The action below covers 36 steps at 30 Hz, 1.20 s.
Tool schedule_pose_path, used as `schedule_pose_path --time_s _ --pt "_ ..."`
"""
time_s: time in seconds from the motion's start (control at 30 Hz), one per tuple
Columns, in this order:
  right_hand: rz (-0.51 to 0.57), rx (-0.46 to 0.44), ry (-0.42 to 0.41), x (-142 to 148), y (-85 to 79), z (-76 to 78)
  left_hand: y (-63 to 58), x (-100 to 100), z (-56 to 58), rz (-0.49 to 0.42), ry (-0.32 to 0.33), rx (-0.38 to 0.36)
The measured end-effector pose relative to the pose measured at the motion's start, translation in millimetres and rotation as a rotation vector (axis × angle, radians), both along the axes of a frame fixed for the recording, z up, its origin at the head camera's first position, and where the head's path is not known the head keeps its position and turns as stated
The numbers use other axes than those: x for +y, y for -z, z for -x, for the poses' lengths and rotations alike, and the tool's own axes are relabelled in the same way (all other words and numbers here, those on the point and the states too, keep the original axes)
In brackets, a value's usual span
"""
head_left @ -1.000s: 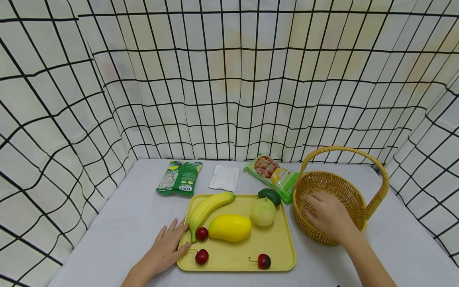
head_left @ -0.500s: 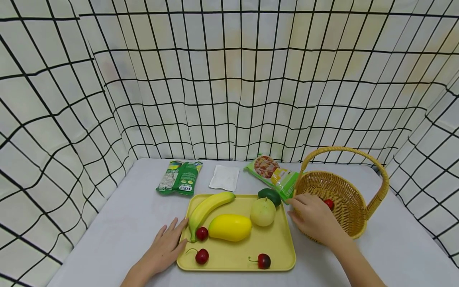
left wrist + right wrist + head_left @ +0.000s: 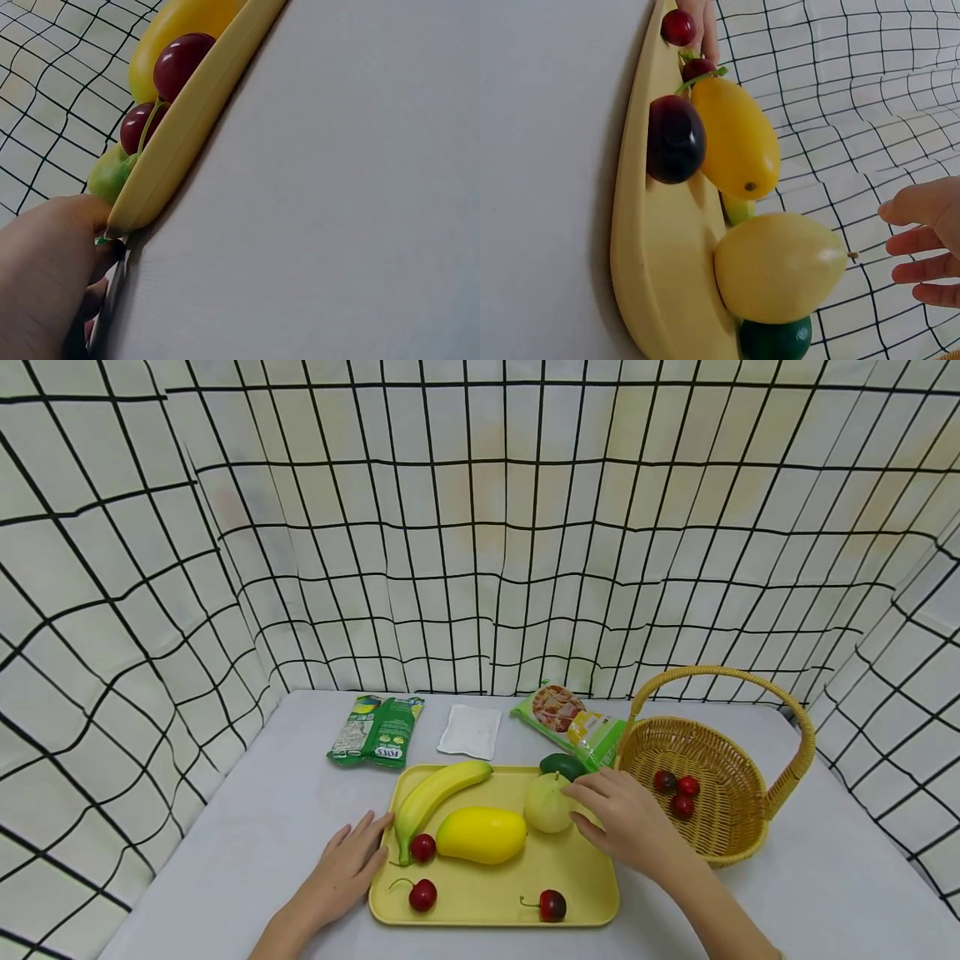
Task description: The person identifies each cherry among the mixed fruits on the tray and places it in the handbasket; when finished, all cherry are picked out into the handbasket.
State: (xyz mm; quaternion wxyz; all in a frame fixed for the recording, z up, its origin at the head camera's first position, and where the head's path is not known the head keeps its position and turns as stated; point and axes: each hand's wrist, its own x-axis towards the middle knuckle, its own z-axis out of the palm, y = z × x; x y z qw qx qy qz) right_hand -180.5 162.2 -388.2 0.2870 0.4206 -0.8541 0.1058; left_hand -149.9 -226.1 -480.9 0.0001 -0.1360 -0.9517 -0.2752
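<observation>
My right hand (image 3: 622, 818) hovers at the right side of the yellow tray (image 3: 480, 893), fingers loosely spread and holding nothing. Closest to it is a pale yellow-green pear (image 3: 546, 803); the right wrist view shows a gap between the fingertips (image 3: 895, 244) and the pear (image 3: 780, 268). Behind the pear lies a dark green fruit (image 3: 561, 766), partly hidden. My left hand (image 3: 341, 868) rests against the tray's left edge with extended fingers. On the tray are a banana (image 3: 442, 795), a yellow mango (image 3: 482, 836) and three cherries (image 3: 423, 895).
Right of the tray stands a wicker basket (image 3: 723, 827) with a tall arched handle (image 3: 720, 671); three cherries (image 3: 682, 807) lie inside. Behind the tray are a green snack packet (image 3: 381, 732), a white square packet (image 3: 470, 732) and a green-and-yellow packet (image 3: 577, 722). Black netting (image 3: 487, 577) surrounds the table.
My right hand has come out of the basket and moved left to the pear, uncovering the cherries in the basket. My left hand has stayed at the tray edge.
</observation>
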Motion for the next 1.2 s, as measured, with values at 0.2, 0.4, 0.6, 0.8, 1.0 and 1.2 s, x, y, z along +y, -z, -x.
schedule_pose_path --time_s 0.2,0.4,0.6,0.8,1.0,1.2 --pt "0.008 -0.036 -0.053 -15 2.3 -0.8 0.0 0 1.3 -0.026 -0.013 -0.01" --pt "-0.001 -0.081 -0.111 -31 3.6 -1.7 -2.9 1 1.8 -0.057 -0.032 -0.023" --pt "-0.025 -0.061 -0.178 -48 7.5 -1.5 -1.7 1 3.3 -0.079 -0.032 -0.034" --pt "-0.124 -0.064 -0.183 -68 11.6 -2.6 0.0 -1 3.6 -0.079 -0.036 -0.024" --pt "-0.2 -0.083 -0.206 -87 13.8 -2.2 -2.7 0 3.5 -0.107 -0.035 -0.053" --pt "-0.261 -0.101 -0.228 -107 16.6 -1.0 -4.6 2 3.5 -0.129 -0.035 -0.058"
